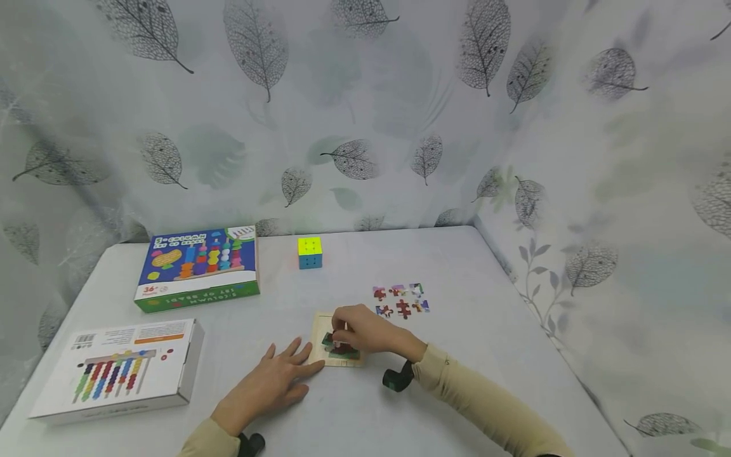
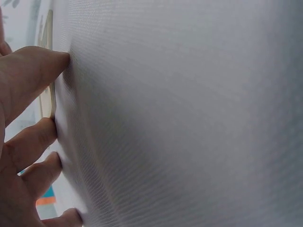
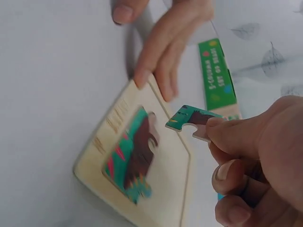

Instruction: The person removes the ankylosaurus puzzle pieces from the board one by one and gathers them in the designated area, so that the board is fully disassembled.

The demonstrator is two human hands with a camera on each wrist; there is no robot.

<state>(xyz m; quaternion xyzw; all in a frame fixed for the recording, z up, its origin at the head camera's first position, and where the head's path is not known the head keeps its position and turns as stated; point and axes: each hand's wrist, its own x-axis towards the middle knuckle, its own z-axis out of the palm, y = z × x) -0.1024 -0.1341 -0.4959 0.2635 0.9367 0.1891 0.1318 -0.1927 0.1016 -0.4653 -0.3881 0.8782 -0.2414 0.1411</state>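
Note:
A pale wooden puzzle board (image 1: 321, 322) lies on the table between the hands. My left hand (image 1: 271, 384) rests with spread fingers beside it, and its fingertips touch the near left edge. My right hand (image 1: 365, 329) is over the board and pinches a jigsaw piece (image 3: 191, 120), green and brown with a curved notch, between thumb and fingers. In the right wrist view the piece is held above the board. Joined pieces (image 3: 137, 158) with a brown and green picture fill one side of the recess; the other side shows bare wood.
Several loose jigsaw pieces (image 1: 403, 309) lie in two rows beyond the right hand. A yellow and blue puzzle cube (image 1: 310, 253) stands at the back. On the left are a blue and green bead-set box (image 1: 200, 266) and a white box (image 1: 122, 368) with a bead picture.

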